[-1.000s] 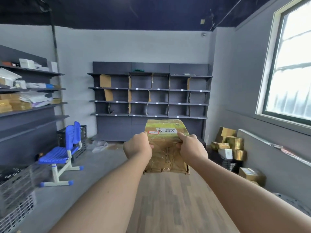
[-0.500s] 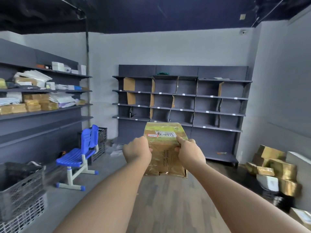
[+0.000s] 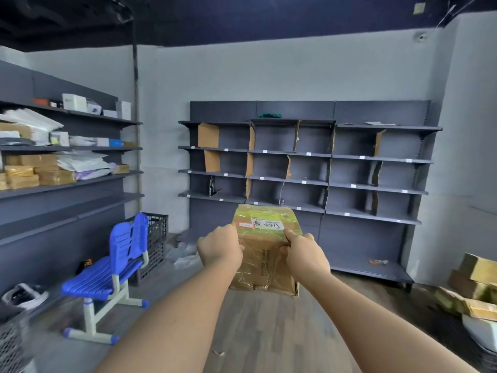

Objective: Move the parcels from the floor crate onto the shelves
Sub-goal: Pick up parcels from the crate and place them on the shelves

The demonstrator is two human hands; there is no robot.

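A taped brown cardboard parcel (image 3: 265,254) with a white label on top is held out in front of me at chest height. My left hand (image 3: 220,247) grips its left side and my right hand (image 3: 304,251) grips its right side, thumbs on top. Along the left wall, grey shelves (image 3: 80,181) carry several parcels and mail bags. Dark shelves (image 3: 304,181) with cardboard dividers line the far wall and hold almost nothing. A grey plastic crate (image 3: 13,343) shows at the bottom left edge, blurred.
A blue chair (image 3: 113,267) stands on the floor to the left, with a black crate (image 3: 154,243) behind it. A heap of cardboard parcels (image 3: 476,289) lies at the right edge. Wood-look floor stretches ahead between my arms.
My view has swung left: the window is out of sight, the left shelves fill more of the frame and the far shelves sit right of centre. Both hands keep the same grip on the parcel.
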